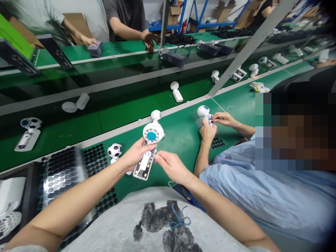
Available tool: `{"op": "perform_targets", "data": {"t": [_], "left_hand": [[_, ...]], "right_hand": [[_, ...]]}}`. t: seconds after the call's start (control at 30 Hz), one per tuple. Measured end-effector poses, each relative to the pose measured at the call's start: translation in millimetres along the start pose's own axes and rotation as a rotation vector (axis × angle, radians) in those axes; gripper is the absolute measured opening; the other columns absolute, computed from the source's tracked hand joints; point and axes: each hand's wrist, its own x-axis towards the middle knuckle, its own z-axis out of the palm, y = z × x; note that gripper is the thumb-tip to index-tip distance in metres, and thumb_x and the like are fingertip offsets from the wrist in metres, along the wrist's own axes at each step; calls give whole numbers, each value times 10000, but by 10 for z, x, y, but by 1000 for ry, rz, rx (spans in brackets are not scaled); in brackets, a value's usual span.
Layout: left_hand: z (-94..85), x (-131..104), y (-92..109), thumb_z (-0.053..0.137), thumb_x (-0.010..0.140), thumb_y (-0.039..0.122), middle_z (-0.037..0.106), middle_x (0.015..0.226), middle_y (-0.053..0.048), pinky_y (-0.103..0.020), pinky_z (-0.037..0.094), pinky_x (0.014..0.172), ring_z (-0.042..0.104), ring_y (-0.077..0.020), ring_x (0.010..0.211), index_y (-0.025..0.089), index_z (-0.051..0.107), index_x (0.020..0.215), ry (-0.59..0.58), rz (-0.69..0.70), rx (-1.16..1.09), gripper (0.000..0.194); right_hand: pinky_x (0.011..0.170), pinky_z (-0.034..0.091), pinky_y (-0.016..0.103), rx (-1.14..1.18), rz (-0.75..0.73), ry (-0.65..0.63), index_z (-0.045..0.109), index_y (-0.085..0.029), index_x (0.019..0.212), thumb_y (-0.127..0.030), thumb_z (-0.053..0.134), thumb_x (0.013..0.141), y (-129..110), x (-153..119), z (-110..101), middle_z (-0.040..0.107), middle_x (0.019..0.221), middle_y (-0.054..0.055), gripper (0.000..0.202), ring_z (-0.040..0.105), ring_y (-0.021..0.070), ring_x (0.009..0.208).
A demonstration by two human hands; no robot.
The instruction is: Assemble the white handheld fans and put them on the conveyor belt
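Note:
My left hand (pixel 137 154) is closed around a small handheld fan (pixel 144 168). Its round white head has a blue centre, and its clear body shows a circuit board inside. The fan is tilted, head away from me. My right hand (pixel 170 165) pinches at the right edge of the fan's body; whatever lies between its fingertips is too small to make out. Just left of my left hand is a fan with a football-patterned head (pixel 114 149), partly hidden by my forearm. Beyond the held fan is another white fan head (pixel 155 114).
Sheets of round black stickers (pixel 96 159) lie at the left beside a dark tray (pixel 31 182) of white parts. A green conveyor belt (pixel 115 119) carries several fans. On my right, a co-worker's hands (pixel 208 131) handle another fan. A slanted metal post (pixel 249 49) rises beyond.

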Motion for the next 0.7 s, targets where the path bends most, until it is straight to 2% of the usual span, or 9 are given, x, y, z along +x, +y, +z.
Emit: {"op": "perform_targets", "data": {"t": [0.13, 0.2, 0.33, 0.43, 0.5, 0.57, 0.63, 0.7], "left_hand": [[-335, 288, -32, 634, 683, 305, 574, 684, 22, -197, 394, 514, 514, -88, 528, 169, 512, 980, 290, 106, 42, 349], [-451, 497, -109, 616, 690, 305, 591, 686, -1, -220, 411, 540, 530, -104, 538, 144, 527, 935, 336, 97, 86, 307], [-436, 927, -367, 648, 649, 247, 641, 827, -91, -299, 446, 694, 596, -183, 724, 108, 584, 870, 402, 85, 186, 269], [-356, 1140, -538, 698, 572, 232, 608, 981, -146, -372, 379, 865, 538, -284, 966, 101, 616, 780, 508, 68, 302, 259], [-362, 1199, -580, 749, 476, 240, 554, 1081, -163, -409, 299, 946, 430, -353, 1097, 106, 626, 752, 578, 57, 365, 331], [-456, 1216, -544, 795, 367, 255, 498, 1161, -159, -419, 260, 974, 352, -382, 1154, 114, 633, 835, 627, 54, 390, 515], [-652, 1225, -425, 820, 306, 271, 475, 1187, -147, -384, 281, 969, 371, -352, 1144, 122, 613, 964, 651, 70, 374, 706], [-942, 1258, -233, 820, 357, 295, 471, 1189, -144, -327, 321, 941, 428, -293, 1106, 117, 570, 1061, 673, 104, 326, 768]], "right_hand": [[575, 327, 251, -36, 133, 104, 526, -180, 660, -393, 359, 859, 145, -52, -102, 471, 564, -24, 335, 460, 136, 580], [583, 340, 253, -5, 136, 128, 541, -183, 694, -432, 346, 854, 207, -41, -102, 493, 592, -18, 355, 467, 142, 593], [542, 362, 273, 42, 116, 101, 553, -204, 698, -484, 353, 831, 342, 32, 11, 495, 569, -13, 369, 456, 151, 550], [485, 380, 310, 47, 50, 92, 601, -244, 733, -533, 412, 770, 496, 111, -26, 502, 525, 2, 347, 479, 191, 520], [473, 397, 346, 51, -5, 89, 629, -277, 779, -557, 442, 727, 613, 191, -216, 528, 523, 21, 340, 515, 237, 547], [466, 406, 380, 52, -31, 87, 640, -302, 825, -580, 431, 708, 738, 302, -540, 530, 504, 37, 367, 538, 281, 570], [456, 409, 408, 58, -49, 89, 647, -322, 869, -607, 397, 699, 878, 439, -933, 521, 475, 48, 415, 550, 312, 573], [433, 407, 418, 83, -65, 64, 652, -348, 904, -638, 342, 706, 1037, 577, -1298, 513, 443, 57, 468, 554, 314, 542]]}}
